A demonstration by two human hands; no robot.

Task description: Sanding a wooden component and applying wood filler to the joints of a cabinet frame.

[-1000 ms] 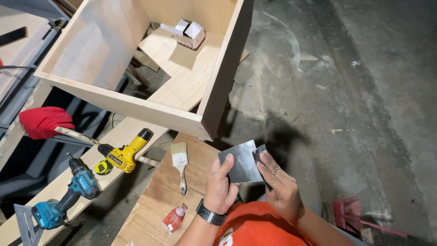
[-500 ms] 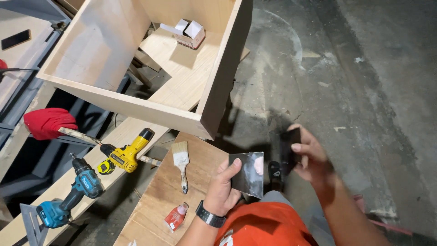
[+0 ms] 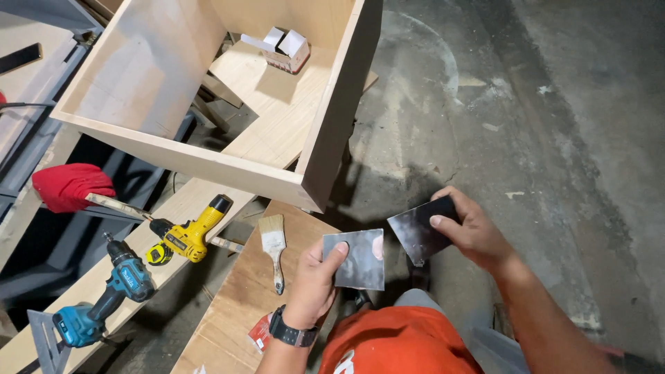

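L grip on metal scraper; carton in plywood box.

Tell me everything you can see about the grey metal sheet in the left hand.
The grey rectangular metal sheet is thin and flat, dull and smudged, with a pale reflection near its upper right corner. The left hand pinches its left edge, thumb on the face, holding it upright and facing the camera above the plywood board. It stands apart from the darker metal sheet gripped by the right hand.

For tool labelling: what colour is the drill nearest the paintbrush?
Yellow and black drill, clearest in the head view.
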